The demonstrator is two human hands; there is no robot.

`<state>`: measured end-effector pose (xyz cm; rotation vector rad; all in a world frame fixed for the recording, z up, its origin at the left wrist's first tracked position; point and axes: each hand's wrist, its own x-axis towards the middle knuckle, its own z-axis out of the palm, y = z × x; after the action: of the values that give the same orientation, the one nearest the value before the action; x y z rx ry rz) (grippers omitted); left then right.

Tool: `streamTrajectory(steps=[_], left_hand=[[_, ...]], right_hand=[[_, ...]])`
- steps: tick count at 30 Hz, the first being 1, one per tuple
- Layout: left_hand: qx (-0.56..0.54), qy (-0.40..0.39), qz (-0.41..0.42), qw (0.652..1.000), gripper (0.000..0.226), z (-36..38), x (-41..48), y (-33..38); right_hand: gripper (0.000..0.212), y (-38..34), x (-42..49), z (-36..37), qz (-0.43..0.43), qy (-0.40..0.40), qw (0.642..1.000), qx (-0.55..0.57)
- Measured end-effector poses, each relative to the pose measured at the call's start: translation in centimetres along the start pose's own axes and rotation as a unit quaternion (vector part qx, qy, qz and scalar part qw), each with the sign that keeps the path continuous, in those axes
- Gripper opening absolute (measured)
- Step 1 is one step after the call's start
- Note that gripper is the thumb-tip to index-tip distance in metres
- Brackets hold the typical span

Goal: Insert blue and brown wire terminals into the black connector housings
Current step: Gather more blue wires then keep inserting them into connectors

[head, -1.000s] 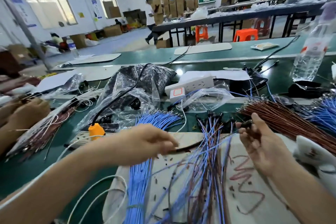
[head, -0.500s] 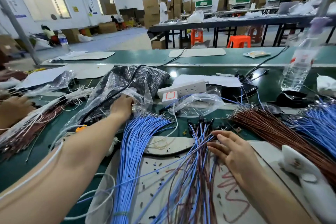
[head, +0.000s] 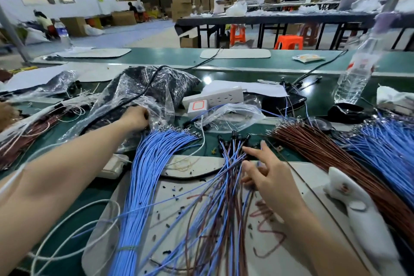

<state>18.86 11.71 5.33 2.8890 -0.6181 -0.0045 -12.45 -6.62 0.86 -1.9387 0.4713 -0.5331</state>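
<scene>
A thick bundle of blue wires (head: 154, 163) fans out in front of me, metal terminals at its far end. My left hand (head: 136, 117) reaches past those terminals into the mouth of a clear plastic bag (head: 143, 94) of black connector housings; its fingertips are hidden. A mixed pile of finished blue and brown wires (head: 224, 186) ends in black housings (head: 235, 136). My right hand (head: 262, 168) rests on that pile with fingers spread. Loose brown wires (head: 313, 152) and more blue wires (head: 385, 148) lie to the right.
A white power strip (head: 215, 96) and a small clear bag (head: 228, 114) sit behind the wires. A water bottle (head: 358, 69) stands at the right. Another person's hands (head: 4, 114) work at the far left. A white pad (head: 291, 231) covers the near bench.
My left hand has gone from the near blue bundle forward into the plastic bag. My right hand has let go of a finished housing and settled on the mixed wire pile.
</scene>
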Motion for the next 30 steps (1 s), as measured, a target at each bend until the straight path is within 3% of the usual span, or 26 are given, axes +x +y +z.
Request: streamTrajectory(steps=[4, 9, 11, 13, 15, 18, 20, 25, 30], left_hand=[[0.091, -0.037, 0.046, 0.994, 0.006, -1.7, -0.9, 0.9], [0.271, 0.075, 0.139, 0.950, 0.016, -4.9, -2.8, 2.6], [0.258, 0.120, 0.183, 0.941, 0.027, -5.6, -3.4, 3.7], [0.189, 0.080, 0.225, 0.952, 0.028, -5.8, -4.3, 5.2], [0.099, -0.021, 0.236, 0.966, 0.031, -5.2, -5.7, 7.0], [0.119, -0.113, 0.218, 0.962, 0.023, -2.5, -7.2, 8.5], [0.166, -0.115, 0.189, 0.961, 0.020, -1.2, -7.5, 8.1], [0.239, -0.081, 0.184, 0.950, 0.044, -0.9, -7.9, 6.4], [0.213, -0.108, 0.163, 0.957, 0.034, -0.8, -7.9, 5.8]], right_hand=[[0.019, 0.4, 0.3, -1.0, -0.036, 0.088, 0.990, -0.107], [0.014, 0.9, 0.7, -1.6, -0.073, 0.159, 0.969, -0.172], [0.015, 1.1, 0.8, -1.5, -0.072, 0.164, 0.963, -0.204], [0.014, 1.2, 0.7, -1.5, -0.067, 0.162, 0.961, -0.215], [0.014, 1.1, 0.6, -1.5, -0.061, 0.154, 0.965, -0.203], [0.015, 1.1, 0.4, -1.3, -0.060, 0.133, 0.970, -0.192], [0.016, 1.0, 0.3, -1.1, -0.067, 0.123, 0.971, -0.192], [0.014, 0.8, 0.2, -0.8, -0.074, 0.109, 0.975, -0.179], [0.012, 0.8, 0.3, -0.5, -0.102, 0.082, 0.978, -0.161]])
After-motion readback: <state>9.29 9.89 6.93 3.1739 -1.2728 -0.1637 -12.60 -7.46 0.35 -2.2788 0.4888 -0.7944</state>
